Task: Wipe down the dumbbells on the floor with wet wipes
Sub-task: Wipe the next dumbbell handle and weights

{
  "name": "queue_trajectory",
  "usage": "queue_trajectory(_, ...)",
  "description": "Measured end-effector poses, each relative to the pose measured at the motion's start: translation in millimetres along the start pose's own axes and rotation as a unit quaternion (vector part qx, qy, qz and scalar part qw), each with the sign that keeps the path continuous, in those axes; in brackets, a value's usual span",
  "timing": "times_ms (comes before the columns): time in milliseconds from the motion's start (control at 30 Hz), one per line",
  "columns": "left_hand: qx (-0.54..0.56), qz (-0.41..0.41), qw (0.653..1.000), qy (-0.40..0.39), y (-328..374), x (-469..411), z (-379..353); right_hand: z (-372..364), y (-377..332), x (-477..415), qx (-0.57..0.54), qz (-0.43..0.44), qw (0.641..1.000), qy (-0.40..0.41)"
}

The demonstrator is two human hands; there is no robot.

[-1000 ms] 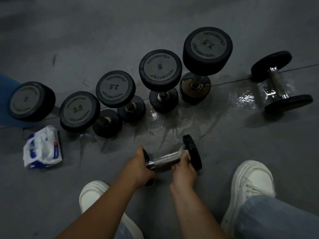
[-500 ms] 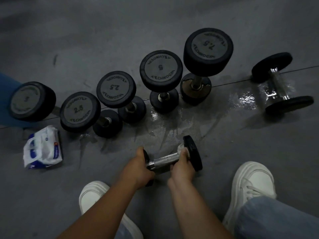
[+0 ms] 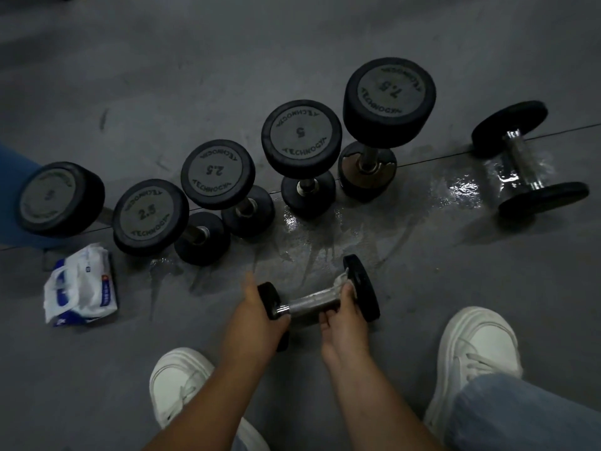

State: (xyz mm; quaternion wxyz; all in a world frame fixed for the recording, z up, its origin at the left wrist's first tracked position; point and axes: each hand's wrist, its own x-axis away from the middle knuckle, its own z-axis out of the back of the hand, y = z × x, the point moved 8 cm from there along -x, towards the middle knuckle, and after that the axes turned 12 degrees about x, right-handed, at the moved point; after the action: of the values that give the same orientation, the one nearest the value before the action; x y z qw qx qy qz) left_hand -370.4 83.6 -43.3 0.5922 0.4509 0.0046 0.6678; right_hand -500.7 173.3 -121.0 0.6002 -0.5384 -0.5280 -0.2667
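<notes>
Your small chrome-handled dumbbell lies slanted, white wipe bunched against its right plate; wipes pack well apart, far left.

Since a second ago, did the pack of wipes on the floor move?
No. The pack of wipes lies where it was, beside the left 2.5 dumbbell, with the same gap between them.

Upright dumbbells are walling off mid-frame, while bare floor is lying open along the top edge.
</notes>
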Motion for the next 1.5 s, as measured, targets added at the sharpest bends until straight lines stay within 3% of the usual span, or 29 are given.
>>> queue_trajectory(133, 0.003, -0.014, 1.000, 0.007, 5, -5, -3, -19, -10, -2, -0.048, -0.013, 0.999, -0.019)
queue_trajectory(300, -0.082, 0.041, 0.988, -0.122, 6, -34, -5, 11, 4, 15, -0.059, -0.023, 0.997, 0.045)
queue_trajectory(367, -0.061, 0.043, 0.993, -0.089, 3, -29, -3, 9, 1, 9, -0.056, -0.017, 0.998, 0.034)
queue_trajectory(467, -0.024, -0.020, 0.999, 0.008, 4, -13, 1, -11, -10, -2, -0.039, -0.010, 0.999, 0.016)
queue_trajectory(967, 0.016, -0.022, 1.000, 0.016, 2, -5, -9, -15, -10, -8, -0.020, 0.010, 1.000, 0.021)
queue_trajectory(1100, -0.018, -0.017, 1.000, 0.013, 4, -12, -6, -34, -20, -11, -0.040, -0.003, 0.999, 0.008)
queue_trajectory(1300, -0.006, 0.089, 0.988, -0.123, -9, -22, -13, 7, -5, 0, -0.024, 0.015, 0.998, 0.063)
queue_trajectory(1367, -0.020, 0.071, 0.993, -0.096, -9, -12, -13, 13, -2, 0, -0.015, 0.022, 0.998, 0.056)
queue_trajectory(1433, -0.015, 0.016, 1.000, -0.011, -3, 0, -7, 2, -7, -6, -0.013, 0.016, 0.999, 0.034)
queue_trajectory(1500, 0.000, -0.015, 1.000, -0.005, 0, 4, -12, -11, -12, -12, -0.012, 0.011, 1.000, 0.021)
